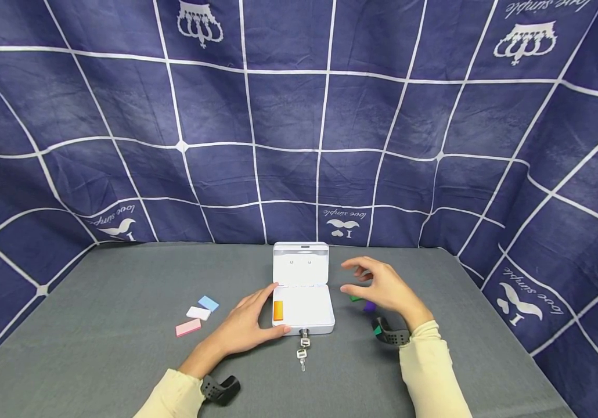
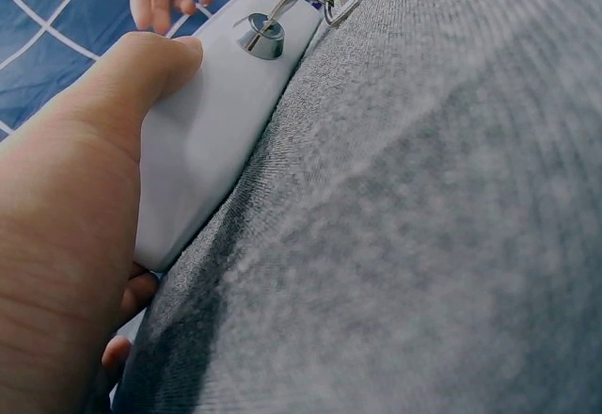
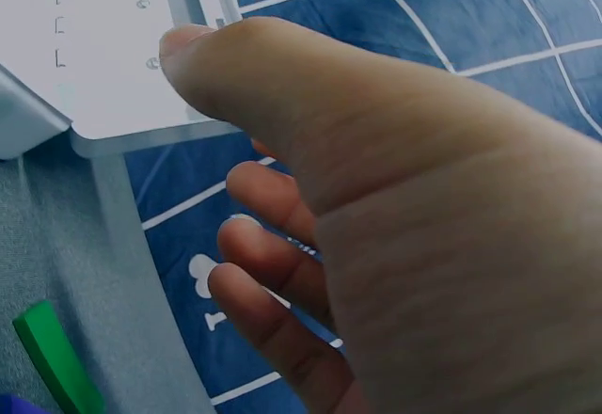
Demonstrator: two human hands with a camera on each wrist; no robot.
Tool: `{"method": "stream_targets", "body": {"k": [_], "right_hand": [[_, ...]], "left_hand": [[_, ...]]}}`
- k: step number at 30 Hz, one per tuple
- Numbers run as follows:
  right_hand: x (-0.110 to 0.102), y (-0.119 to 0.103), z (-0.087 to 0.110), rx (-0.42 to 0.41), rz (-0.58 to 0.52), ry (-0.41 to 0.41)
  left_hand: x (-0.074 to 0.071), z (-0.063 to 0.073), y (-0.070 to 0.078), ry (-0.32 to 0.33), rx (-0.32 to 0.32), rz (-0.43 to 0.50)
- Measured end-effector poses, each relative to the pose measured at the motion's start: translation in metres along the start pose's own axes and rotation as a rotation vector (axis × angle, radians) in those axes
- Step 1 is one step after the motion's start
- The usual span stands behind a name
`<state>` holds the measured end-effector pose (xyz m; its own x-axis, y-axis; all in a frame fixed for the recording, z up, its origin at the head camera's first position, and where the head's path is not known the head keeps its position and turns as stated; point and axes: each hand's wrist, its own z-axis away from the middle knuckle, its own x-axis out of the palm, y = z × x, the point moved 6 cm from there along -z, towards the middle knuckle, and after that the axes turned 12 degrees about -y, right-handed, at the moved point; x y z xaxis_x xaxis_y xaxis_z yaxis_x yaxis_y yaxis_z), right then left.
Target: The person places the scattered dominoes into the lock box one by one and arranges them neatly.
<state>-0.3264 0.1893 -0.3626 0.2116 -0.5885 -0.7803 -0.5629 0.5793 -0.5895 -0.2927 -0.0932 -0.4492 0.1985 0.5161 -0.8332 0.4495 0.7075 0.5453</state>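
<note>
A white metal cash box (image 1: 306, 307) stands on the grey cloth with its lid (image 1: 301, 270) raised. An orange block (image 1: 278, 310) lies inside, along the left wall. My left hand (image 1: 247, 322) grips the box's left side, its thumb on the front wall near the lock (image 2: 263, 36) and its fingers along the far left. From that lock hang keys (image 1: 302, 353) on a ring. To the right of the lid my right hand (image 1: 382, 284) is in the air, fingers loosely bent and holding nothing. Below it are a green block (image 3: 58, 358) and a purple block (image 1: 369, 306), partly hidden in the head view.
Left of the box lie a blue block (image 1: 208, 303), a white block (image 1: 198, 313) and a pink block (image 1: 188, 327). A dark blue curtain (image 1: 288, 116) with white lines rises behind the grey table (image 1: 121, 325) and along its right side.
</note>
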Motion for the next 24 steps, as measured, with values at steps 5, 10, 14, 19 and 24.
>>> {"method": "stream_targets", "body": {"k": [5,10,14,19,24], "right_hand": [[-0.002,0.004,0.003,0.034,-0.006,-0.017],[-0.004,0.008,0.006,0.062,-0.027,-0.023],[-0.006,0.012,0.007,0.079,-0.031,-0.024],[-0.007,0.019,0.01,0.114,-0.038,-0.035],[-0.008,0.023,0.014,0.132,-0.046,-0.042]], "left_hand": [[0.0,0.0,0.0,-0.004,-0.002,-0.001],[0.0,0.0,0.001,-0.009,0.004,-0.001],[-0.001,0.001,0.002,-0.009,0.001,0.004],[-0.001,0.001,0.001,-0.011,-0.002,0.0],[-0.001,0.0,0.002,-0.009,0.0,-0.004]]}}
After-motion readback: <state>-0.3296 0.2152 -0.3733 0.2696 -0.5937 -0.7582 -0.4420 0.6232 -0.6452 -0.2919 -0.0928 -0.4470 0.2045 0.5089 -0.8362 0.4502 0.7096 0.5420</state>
